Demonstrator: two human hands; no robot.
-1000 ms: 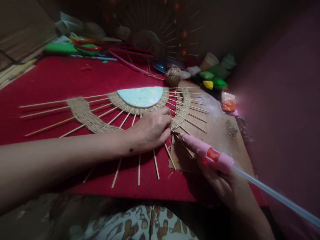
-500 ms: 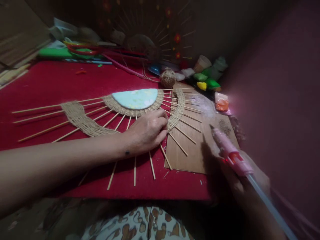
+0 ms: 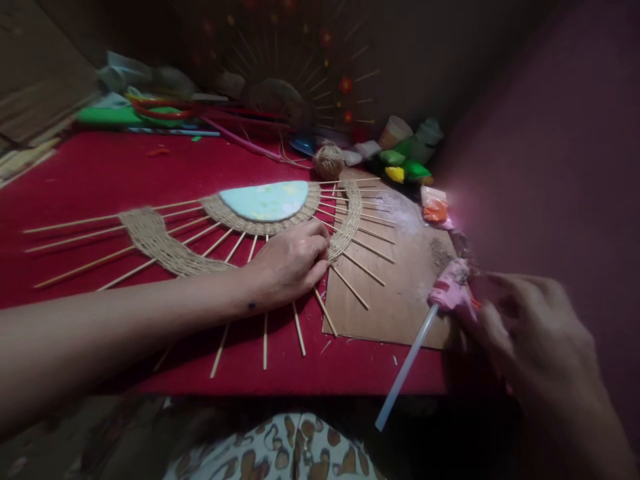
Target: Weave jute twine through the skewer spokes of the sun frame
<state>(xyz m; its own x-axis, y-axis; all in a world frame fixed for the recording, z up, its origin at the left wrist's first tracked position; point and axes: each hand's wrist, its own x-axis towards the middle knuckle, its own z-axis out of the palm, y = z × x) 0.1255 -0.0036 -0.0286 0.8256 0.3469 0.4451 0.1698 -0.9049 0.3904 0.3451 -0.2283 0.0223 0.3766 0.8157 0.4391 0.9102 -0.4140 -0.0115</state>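
My left hand lies over the lower right of a woven fan-shaped piece, its thumb and fingertips pinching the twine band across the thin wooden sticks. What lies beneath the fingers is hidden. A pale blue half-round pad fills the centre of the weaving. At the right, my right hand has its fingers curled at the handle side of a pink glue gun; blur partly hides the grip. From the gun's back a long clear glue stick slants down past the table's front edge.
A wooden board lies under the fan's right side on the red tabletop. Behind are a twine ball, a cup and small coloured packets. A green roll rests back left; a purple wall rises at right.
My right hand has moved right and turned the glue gun, so its glue stick now slants down-left instead of down-right. My left hand stays on the woven band.
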